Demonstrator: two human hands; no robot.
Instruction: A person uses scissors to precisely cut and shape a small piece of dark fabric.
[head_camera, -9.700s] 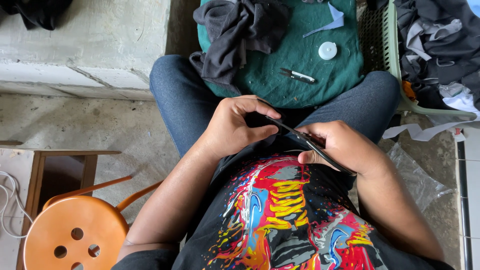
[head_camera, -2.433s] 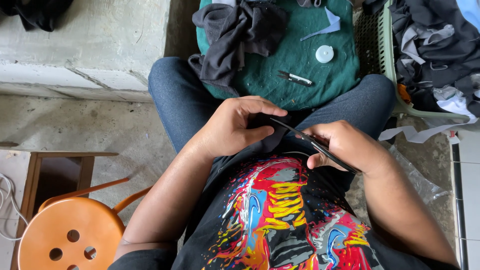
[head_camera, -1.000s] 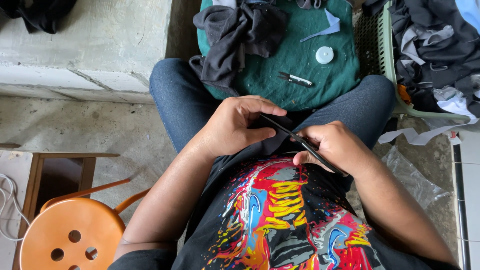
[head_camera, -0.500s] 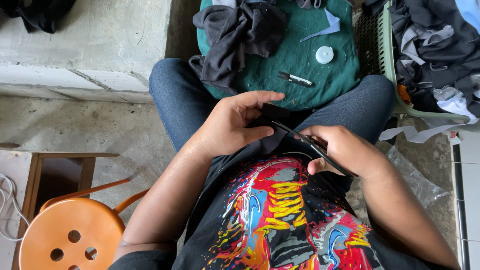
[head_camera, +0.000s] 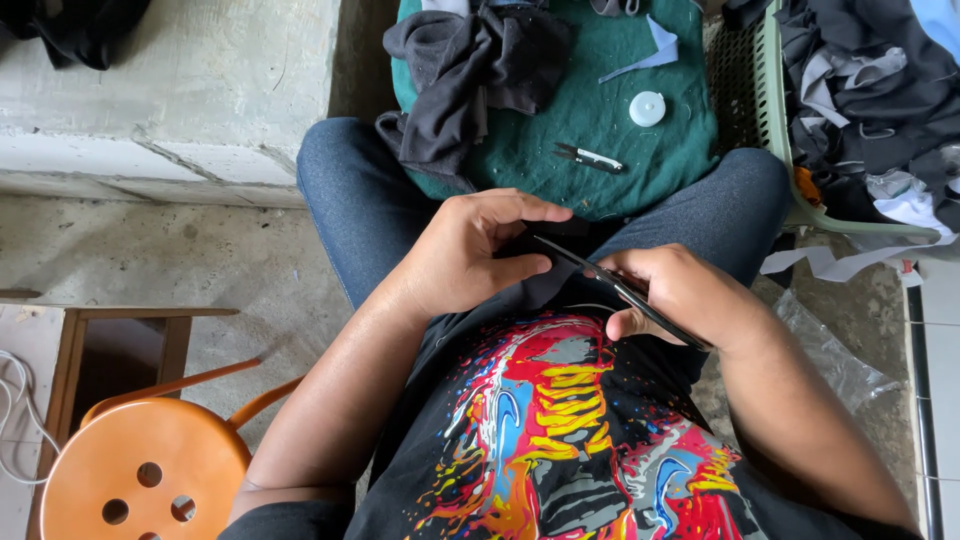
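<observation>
I sit with my lap in view. My right hand (head_camera: 678, 295) grips black scissors (head_camera: 600, 278), their blades pointing up-left toward my left hand (head_camera: 470, 250). That hand pinches a small piece of black fabric (head_camera: 545, 232) at the blade tips, just above my dark printed shirt. The fabric piece is mostly hidden under my fingers.
A green cloth (head_camera: 600, 120) lies across my knees with a dark grey garment (head_camera: 470, 70), small thread snips (head_camera: 590, 157), a white spool (head_camera: 647, 108) and a pale fabric scrap (head_camera: 650, 50). A green basket (head_camera: 790, 130) of clothes stands right. An orange stool (head_camera: 140, 470) is lower left.
My left hand's fingers have shifted on the black fabric and the scissors have moved slightly along it. Both hands stay in my lap.
</observation>
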